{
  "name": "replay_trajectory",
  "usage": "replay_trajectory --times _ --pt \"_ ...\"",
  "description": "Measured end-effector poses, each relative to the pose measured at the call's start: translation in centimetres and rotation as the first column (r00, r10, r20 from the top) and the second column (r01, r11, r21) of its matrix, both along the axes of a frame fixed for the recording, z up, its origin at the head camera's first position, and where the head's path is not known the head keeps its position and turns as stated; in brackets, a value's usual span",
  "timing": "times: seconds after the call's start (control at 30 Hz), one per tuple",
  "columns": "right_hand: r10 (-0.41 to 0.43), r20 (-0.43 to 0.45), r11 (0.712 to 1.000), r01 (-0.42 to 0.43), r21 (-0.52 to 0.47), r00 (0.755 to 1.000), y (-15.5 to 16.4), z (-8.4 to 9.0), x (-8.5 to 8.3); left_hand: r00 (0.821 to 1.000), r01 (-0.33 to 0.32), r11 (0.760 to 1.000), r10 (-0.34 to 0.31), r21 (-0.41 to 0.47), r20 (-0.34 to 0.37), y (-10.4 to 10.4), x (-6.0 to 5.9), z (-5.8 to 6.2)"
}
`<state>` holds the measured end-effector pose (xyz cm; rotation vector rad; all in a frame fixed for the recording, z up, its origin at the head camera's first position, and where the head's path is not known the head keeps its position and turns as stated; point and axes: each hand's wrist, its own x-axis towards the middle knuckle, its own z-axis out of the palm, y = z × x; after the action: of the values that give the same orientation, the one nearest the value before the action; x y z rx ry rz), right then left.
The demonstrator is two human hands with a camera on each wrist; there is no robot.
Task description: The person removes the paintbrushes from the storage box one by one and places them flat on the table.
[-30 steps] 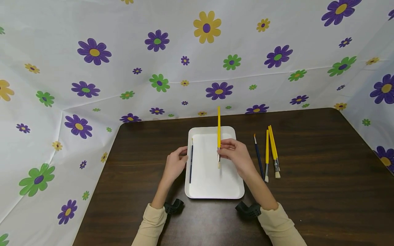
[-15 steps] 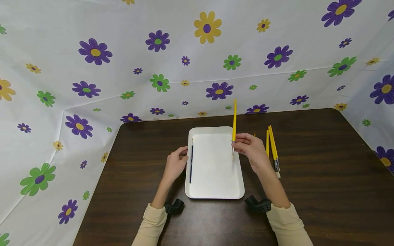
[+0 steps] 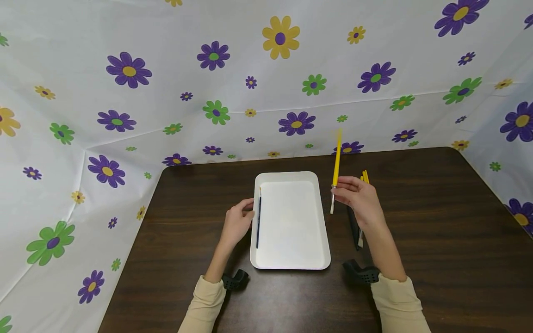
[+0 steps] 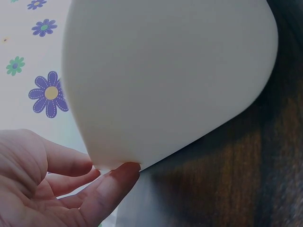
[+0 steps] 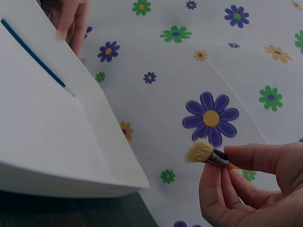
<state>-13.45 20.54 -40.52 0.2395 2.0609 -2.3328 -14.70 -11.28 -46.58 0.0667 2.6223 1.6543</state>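
My right hand (image 3: 360, 203) pinches a yellow-handled paintbrush (image 3: 336, 162) by its metal ferrule, handle pointing up and bristles down, just right of the white tray (image 3: 295, 222). The right wrist view shows the pale bristles (image 5: 199, 151) jutting past the thumb and fingertips. At the tray's left side, my left hand (image 3: 237, 224) grips the rim; in the left wrist view the thumb and fingers pinch the tray's edge (image 4: 113, 163). Inside the tray, along its left wall, lies a thin dark blue paintbrush (image 3: 258, 222).
More paintbrushes lie right of the tray, partly hidden by my right hand and forearm: a dark blue one (image 3: 353, 226) and several yellow-handled ones (image 3: 365, 176). A dark wooden table (image 3: 437, 222) carries everything. Behind it hangs a white flowered sheet (image 3: 250, 60).
My right hand has carried the yellow paintbrush rightward from over the tray to beyond its right edge, passing in front of the other brushes. The left hand and tray have stayed put.
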Motion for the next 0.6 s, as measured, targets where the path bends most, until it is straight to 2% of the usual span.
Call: replay_trajectory --times 0.1,0.33,0.6 --pt "-0.011 -0.004 1.0 0.012 0.02 1.0 0.9 0.0 0.1 1.0 0.003 1.0 -0.003 0.003 0.0 0.0 0.0 0.0" --pt "-0.042 -0.001 0.999 0.042 -0.01 0.999 2.4 0.1 0.2 1.0 0.011 1.0 -0.011 0.016 -0.009 -0.1 0.0 -0.1" --pt "-0.074 -0.009 0.996 0.074 -0.054 0.997 3.9 0.1 0.5 0.998 0.026 1.0 -0.025 0.017 -0.056 -0.1 0.1 -0.2"
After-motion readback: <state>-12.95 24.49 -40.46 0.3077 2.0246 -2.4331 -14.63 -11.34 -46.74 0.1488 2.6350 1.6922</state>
